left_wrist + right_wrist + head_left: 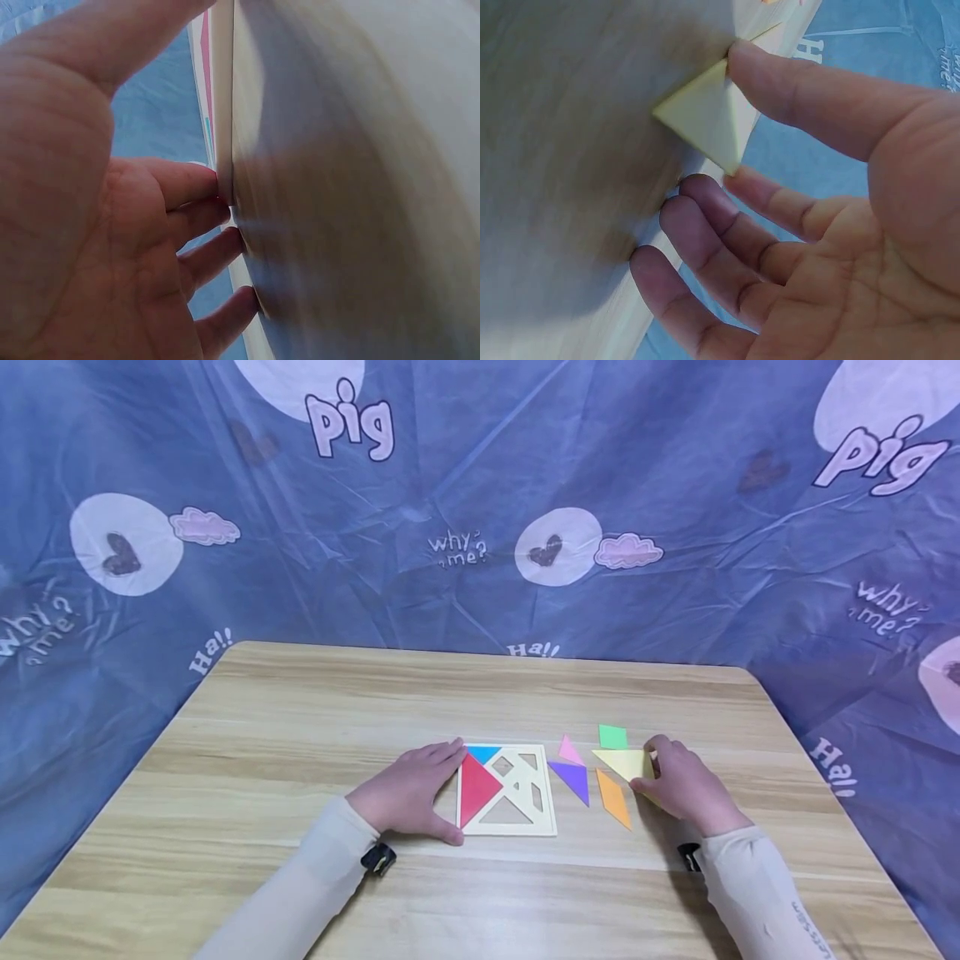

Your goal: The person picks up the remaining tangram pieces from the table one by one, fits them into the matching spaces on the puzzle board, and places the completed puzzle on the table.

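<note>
A cream tangram tray (545,793) lies on the table, with a red triangle (476,788) and a blue triangle (482,753) set in it and several cutouts bare. My left hand (411,789) holds the tray's left side, thumb at the near corner and index finger at the far one. In the left wrist view the fingertips (196,184) meet the tray's edge (223,97). My right hand (686,789) pinches a pale yellow triangle (624,763) between thumb and index finger, plain in the right wrist view too; the other fingers rest low at the table.
Between the tray and my right hand lie a pink triangle (569,750), a purple triangle (576,782), an orange parallelogram (614,799) and a green square (612,737). The wooden table (360,693) ends at a blue printed cloth (465,602) behind.
</note>
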Available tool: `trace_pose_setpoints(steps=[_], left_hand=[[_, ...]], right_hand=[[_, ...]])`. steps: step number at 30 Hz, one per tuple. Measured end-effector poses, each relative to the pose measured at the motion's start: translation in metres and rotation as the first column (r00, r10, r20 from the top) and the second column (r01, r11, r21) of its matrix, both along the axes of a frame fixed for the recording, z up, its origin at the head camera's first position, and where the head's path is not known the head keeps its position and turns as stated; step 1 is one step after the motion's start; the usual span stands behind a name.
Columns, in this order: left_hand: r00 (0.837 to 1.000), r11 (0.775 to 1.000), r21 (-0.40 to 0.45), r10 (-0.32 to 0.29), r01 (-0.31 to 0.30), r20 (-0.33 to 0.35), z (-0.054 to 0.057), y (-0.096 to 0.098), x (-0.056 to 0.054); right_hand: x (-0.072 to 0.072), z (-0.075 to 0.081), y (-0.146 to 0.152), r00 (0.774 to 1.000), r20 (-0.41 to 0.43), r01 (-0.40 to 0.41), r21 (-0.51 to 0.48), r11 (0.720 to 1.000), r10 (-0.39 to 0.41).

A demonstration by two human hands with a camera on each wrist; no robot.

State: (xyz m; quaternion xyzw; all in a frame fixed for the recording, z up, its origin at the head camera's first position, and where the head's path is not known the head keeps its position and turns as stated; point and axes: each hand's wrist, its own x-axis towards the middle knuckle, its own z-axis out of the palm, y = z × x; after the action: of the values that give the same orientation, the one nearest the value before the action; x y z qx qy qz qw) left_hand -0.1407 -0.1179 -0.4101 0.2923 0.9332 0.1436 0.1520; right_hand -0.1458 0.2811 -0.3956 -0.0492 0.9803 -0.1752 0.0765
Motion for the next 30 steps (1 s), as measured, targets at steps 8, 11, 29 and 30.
trace_pose_setpoints(steps=[8,11,29,30], left_hand=[[1.0,1.0,-0.01,0.009,-0.009,0.012,0.0,0.0,0.002],[1.0,1.0,-0.019,0.009,-0.009,0.013,-0.001,0.0,0.003],[0.998,0.998,0.01,0.055,-0.054,-0.019,0.006,0.01,0.0],[0.998,0.999,0.01,0.053,-0.053,-0.02,0.006,0.01,0.0]], right_hand=[[0.0,-0.001,-0.001,1.0,0.005,0.005,-0.006,1.0,-0.005],[0.001,-0.002,0.0,1.0,-0.021,-0.005,0.0,1.0,0.005],[0.0,0.003,0.003,0.987,-0.162,-0.034,-0.059,0.998,0.024],[0.001,0.003,0.003,0.985,-0.168,-0.038,-0.061,0.997,0.027]])
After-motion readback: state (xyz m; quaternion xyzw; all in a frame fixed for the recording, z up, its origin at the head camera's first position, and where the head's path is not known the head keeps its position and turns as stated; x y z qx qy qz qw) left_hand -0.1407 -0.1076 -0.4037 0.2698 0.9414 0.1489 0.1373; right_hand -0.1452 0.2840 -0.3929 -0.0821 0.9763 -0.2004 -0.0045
